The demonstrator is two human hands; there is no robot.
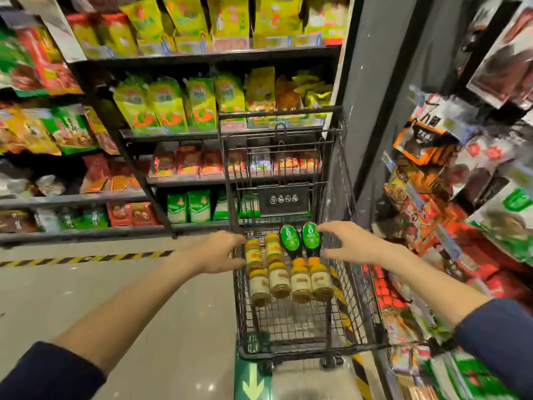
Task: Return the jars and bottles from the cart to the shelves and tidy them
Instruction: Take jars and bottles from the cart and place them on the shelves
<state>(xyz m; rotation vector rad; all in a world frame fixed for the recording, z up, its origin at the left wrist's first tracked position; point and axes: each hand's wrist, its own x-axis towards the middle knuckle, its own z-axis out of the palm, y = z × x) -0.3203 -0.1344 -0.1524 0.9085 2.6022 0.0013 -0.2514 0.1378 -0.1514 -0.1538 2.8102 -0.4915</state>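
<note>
One view only, and it's worn on the head: we're looking forward and down from standing height, wide-angle, so the shelves (173, 136) bow and lean at the edges. Both forearms stretch from the bottom corners towards mid-frame, left hand (216, 251) and right hand (354, 241) at arm's reach over the cart (288, 324), which sits close, just below centre. Shelving fills the top and both flanks, floor (144, 298) the lower left. The outer edges are smeared with blur.
</note>
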